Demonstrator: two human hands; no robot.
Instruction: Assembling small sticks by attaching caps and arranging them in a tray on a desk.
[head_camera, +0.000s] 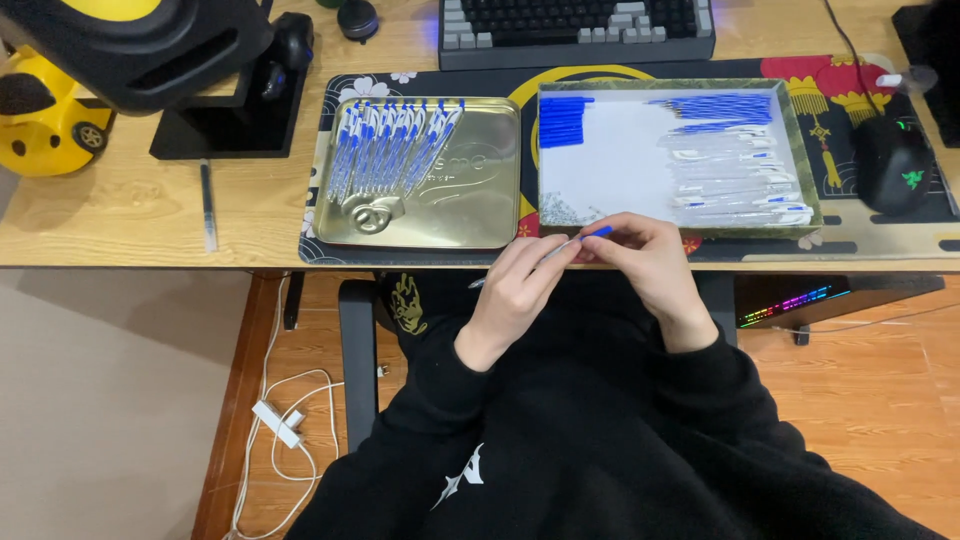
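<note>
Both hands meet in front of the near edge of the light wooden bench (150, 215), above the lap of the person in a black sweatshirt. The left hand (515, 290) is closed around the lower part of a thin clear plastic pen with a blue cap (575, 241), the fingers curled and the thumb on top. The right hand (650, 260) pinches the blue end of the same pen between thumb and first fingers; the other fingers are bent loosely. The pen lies at a slant, its blue end up to the right and its tip pointing down to the left, just beside the bench edge.

On the bench, directly behind the hands, stands a shallow rectangular cardboard box with a green patterned rim (812, 170). Inside it are a group of loose blue caps (562, 120) at the left, a bundle of blue ink refills (720, 108) at the back right, and a pile of clear pen barrels (735, 185) below them. To the left of the box lies a gold-coloured metal tin lid (450, 215), which carries a row of finished blue and white pens (390, 145), fanned out side by side. A black computer mouse (890, 165) rests at the right, well apart from the hands, and a grey and black keyboard (575, 30) is at the back.
</note>
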